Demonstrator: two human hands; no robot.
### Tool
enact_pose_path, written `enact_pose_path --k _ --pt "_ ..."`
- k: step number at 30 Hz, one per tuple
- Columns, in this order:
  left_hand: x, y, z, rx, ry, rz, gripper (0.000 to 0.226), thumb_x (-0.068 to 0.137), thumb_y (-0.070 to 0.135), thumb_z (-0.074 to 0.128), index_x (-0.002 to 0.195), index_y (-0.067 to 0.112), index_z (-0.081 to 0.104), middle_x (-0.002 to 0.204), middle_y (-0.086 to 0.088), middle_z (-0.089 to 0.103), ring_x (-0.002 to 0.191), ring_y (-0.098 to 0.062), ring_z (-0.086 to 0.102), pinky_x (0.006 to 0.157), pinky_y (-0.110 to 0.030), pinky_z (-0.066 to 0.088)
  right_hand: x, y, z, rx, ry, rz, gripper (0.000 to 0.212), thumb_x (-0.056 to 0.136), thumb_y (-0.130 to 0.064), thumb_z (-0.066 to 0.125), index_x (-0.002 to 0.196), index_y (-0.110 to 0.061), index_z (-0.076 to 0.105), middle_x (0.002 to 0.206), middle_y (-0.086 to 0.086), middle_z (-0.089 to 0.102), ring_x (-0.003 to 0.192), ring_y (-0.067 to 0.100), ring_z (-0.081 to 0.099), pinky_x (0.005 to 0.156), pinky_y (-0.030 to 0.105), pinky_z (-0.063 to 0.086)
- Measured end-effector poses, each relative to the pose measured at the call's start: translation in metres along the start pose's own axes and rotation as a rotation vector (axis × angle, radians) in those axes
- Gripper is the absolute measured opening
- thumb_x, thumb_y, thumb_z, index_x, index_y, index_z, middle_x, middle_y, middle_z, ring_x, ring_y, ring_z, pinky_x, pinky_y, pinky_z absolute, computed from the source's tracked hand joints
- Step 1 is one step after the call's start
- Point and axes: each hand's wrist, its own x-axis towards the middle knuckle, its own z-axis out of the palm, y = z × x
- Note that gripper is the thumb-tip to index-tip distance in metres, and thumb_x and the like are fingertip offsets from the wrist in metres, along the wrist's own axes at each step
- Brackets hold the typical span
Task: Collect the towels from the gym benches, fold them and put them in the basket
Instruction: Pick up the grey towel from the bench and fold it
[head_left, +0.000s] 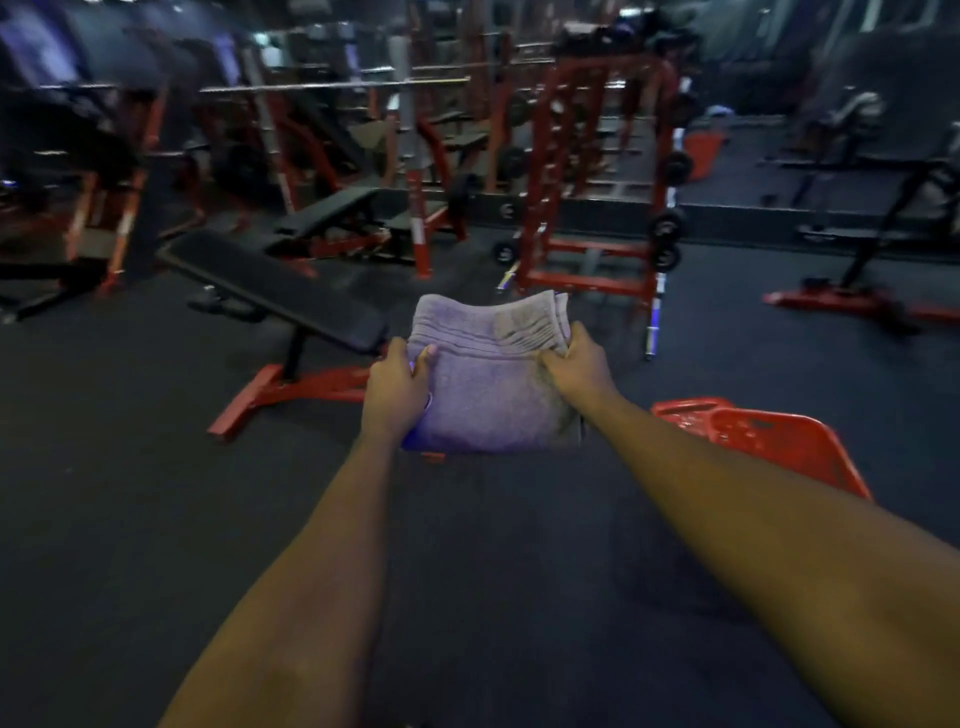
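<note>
Both arms are reaching forward from the near edge, and between them a folded grey towel (493, 384) is being held out in the air above the dark gym floor (156, 493). The left hand (396, 387) is gripping the towel's left edge, thumb lying on top and fingers curled underneath, while the right hand (576, 366) is pinching the right edge where the stacked folds are showing as ridged layers. The towel is sitting roughly flat, its far end curving slightly upward. To the right of the right forearm, a red plastic basket (769, 436) is standing on the floor, partly hidden by that arm; what is lying inside it cannot be made out. Just left of the towel and farther off, a black padded bench (275, 291) on a red frame is standing at an angle. Beyond the towel, a red rack (597, 182) with weight plates is standing, blurred.
</note>
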Motion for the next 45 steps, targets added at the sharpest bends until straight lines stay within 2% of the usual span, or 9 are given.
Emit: enact_pose_path --k 8,19,25,28,33,37,39,41,45 --pt "0.112 0.119 0.26 -0.08 -0.31 0.15 0.041 0.096 0.049 0.049 0.089 0.01 0.047 0.091 -0.026 0.064 0.088 -0.046 0.06 0.067 -0.041 0.04 0.136 0.151 -0.163 -0.111 0.269 0.202 0.033 0.09 -0.015 0.061 0.12 -0.004 0.054 0.117 0.02 0.065 0.107 0.035 0.061 0.073 0.023 0.035" --pt "0.193 0.261 0.551 -0.085 -0.736 0.286 0.038 0.096 0.048 0.05 0.084 0.012 0.048 0.093 -0.025 0.066 0.091 -0.042 0.062 0.067 -0.037 0.04 0.249 0.298 -0.346 -0.19 0.5 0.489 0.022 0.088 -0.017 0.062 0.108 -0.009 0.055 0.107 0.016 0.067 0.1 0.032 0.062 0.069 0.025 0.033" --pt "0.178 0.276 0.693 0.01 -0.904 0.24 0.041 0.096 0.044 0.053 0.1 0.004 0.061 0.102 -0.022 0.069 0.098 -0.038 0.064 0.077 -0.038 0.046 0.287 0.427 -0.406 -0.212 0.448 0.634 0.028 0.088 -0.019 0.066 0.111 -0.006 0.057 0.11 0.018 0.069 0.102 0.036 0.063 0.065 0.023 0.03" --pt "0.161 0.26 0.756 0.072 -0.995 0.103 0.039 0.096 0.04 0.054 0.108 0.004 0.061 0.106 -0.024 0.069 0.1 -0.04 0.064 0.075 -0.036 0.045 0.303 0.497 -0.416 -0.2 0.344 0.717 0.027 0.088 -0.017 0.065 0.11 -0.005 0.055 0.11 0.019 0.069 0.103 0.038 0.063 0.066 0.025 0.03" --pt "0.141 0.232 0.854 0.184 -1.031 -0.071 0.037 0.095 0.041 0.055 0.102 0.005 0.06 0.098 -0.024 0.069 0.095 -0.042 0.065 0.072 -0.039 0.047 0.343 0.611 -0.422 -0.175 0.214 0.797 0.037 0.088 -0.006 0.062 0.124 -0.002 0.054 0.117 0.019 0.067 0.108 0.036 0.062 0.071 0.022 0.031" --pt "0.142 0.219 0.911 0.29 -1.023 -0.217 0.035 0.096 0.033 0.057 0.11 0.001 0.054 0.105 -0.028 0.066 0.101 -0.044 0.063 0.072 -0.036 0.042 0.371 0.681 -0.418 -0.237 0.129 0.931 0.043 0.089 -0.029 0.063 0.126 -0.012 0.05 0.117 0.016 0.068 0.11 0.038 0.062 0.088 0.04 0.045" --pt "0.149 0.217 0.928 0.378 -1.059 -0.223 0.038 0.095 0.032 0.057 0.112 -0.002 0.054 0.112 -0.029 0.065 0.108 -0.045 0.06 0.08 -0.04 0.046 0.378 0.7 -0.422 -0.325 0.113 1.053 0.046 0.085 -0.037 0.063 0.124 -0.014 0.051 0.118 0.016 0.067 0.112 0.038 0.062 0.096 0.047 0.045" --pt "0.157 0.223 0.939 0.395 -1.09 -0.189 0.035 0.095 0.031 0.057 0.108 -0.001 0.057 0.109 -0.027 0.066 0.108 -0.043 0.061 0.083 -0.04 0.047 0.382 0.709 -0.429 -0.298 0.14 1.104 0.044 0.084 -0.034 0.062 0.121 -0.012 0.055 0.116 0.021 0.067 0.109 0.041 0.063 0.092 0.045 0.049" --pt "0.171 0.261 0.933 0.291 -1.139 -0.074 0.026 0.096 0.028 0.057 0.108 0.005 0.06 0.1 -0.019 0.07 0.099 -0.034 0.065 0.072 -0.029 0.04 0.382 0.696 -0.451 -0.217 0.215 1.063 0.033 0.084 -0.027 0.066 0.113 -0.013 0.067 0.11 0.019 0.071 0.105 0.036 0.067 0.087 0.038 0.052"
